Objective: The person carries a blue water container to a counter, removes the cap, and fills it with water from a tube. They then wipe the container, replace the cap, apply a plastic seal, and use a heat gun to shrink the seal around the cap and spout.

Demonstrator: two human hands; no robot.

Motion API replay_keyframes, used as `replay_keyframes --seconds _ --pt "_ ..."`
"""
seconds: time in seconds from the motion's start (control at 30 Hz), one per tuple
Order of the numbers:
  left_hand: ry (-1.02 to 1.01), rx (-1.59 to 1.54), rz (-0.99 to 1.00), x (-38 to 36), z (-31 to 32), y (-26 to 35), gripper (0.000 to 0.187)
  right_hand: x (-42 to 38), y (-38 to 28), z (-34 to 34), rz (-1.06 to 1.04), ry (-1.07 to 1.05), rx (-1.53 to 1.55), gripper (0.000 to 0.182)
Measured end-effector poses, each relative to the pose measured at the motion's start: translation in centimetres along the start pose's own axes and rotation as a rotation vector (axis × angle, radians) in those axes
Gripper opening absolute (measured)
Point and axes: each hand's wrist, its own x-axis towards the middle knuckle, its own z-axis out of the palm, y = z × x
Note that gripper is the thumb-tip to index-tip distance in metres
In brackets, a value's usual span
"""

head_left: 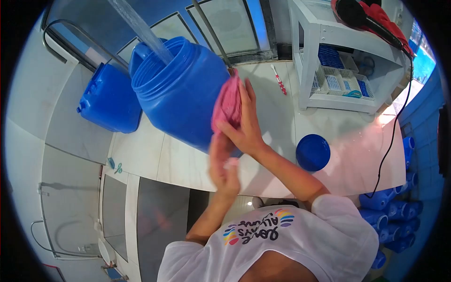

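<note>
My right hand (246, 120) grips a pink cloth (229, 101) against the side of a large blue jug (188, 103), its thumb over the cloth and its fingers stretched along the far edge. Just below the cloth is my left hand (224, 171), smeared by motion; a small pale pink thing (231, 163) shows beside it, too blurred to name. The jug stands with its wide mouth uncapped. A clear stream (141, 30), seemingly water, enters the mouth from above.
A second blue jug (112, 101) stands to the left. Right of my hands, a blue lid (313, 152) and a red-and-white toothbrush (279, 81) lie on the counter. A white shelf (324, 101) holds small baskets, with a black corded device (352, 13) on top. More blue containers (397, 211) are stacked lower right.
</note>
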Motion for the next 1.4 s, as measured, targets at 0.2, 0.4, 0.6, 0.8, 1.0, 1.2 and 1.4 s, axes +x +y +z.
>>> replay_keyframes --seconds 0.2,0.4,0.6,0.8,1.0,1.2,1.4 --pt "0.258 0.374 -0.099 1.8 -5.2 -5.0 0.108 14.9 7.1 3.6 0.011 -0.487 0.858 0.056" --pt "0.264 0.439 -0.033 2.9 -3.8 -6.3 0.124 19.5 13.9 12.1 0.473 -0.666 1.069 0.062" --pt "0.248 0.505 -0.094 2.6 -4.4 -6.6 0.122 9.1 15.5 8.3 0.823 -0.615 1.097 0.064" --pt "0.255 0.484 -0.032 3.1 -3.6 -5.8 0.116 2.0 13.5 2.1 1.148 -0.489 1.015 0.066" --pt "0.244 0.401 0.024 2.5 -4.2 -6.2 0.086 -7.4 6.5 2.1 0.782 0.055 0.513 0.058" --pt "-0.1 0.602 -0.139 -3.3 -7.5 -4.8 0.09 -17.0 0.5 6.4 0.601 0.117 0.349 0.057" --pt "0.461 -0.065 -0.397 -7.5 -9.9 -2.2 0.063 -11.6 -3.7 3.6 0.257 -0.943 0.591 0.061"
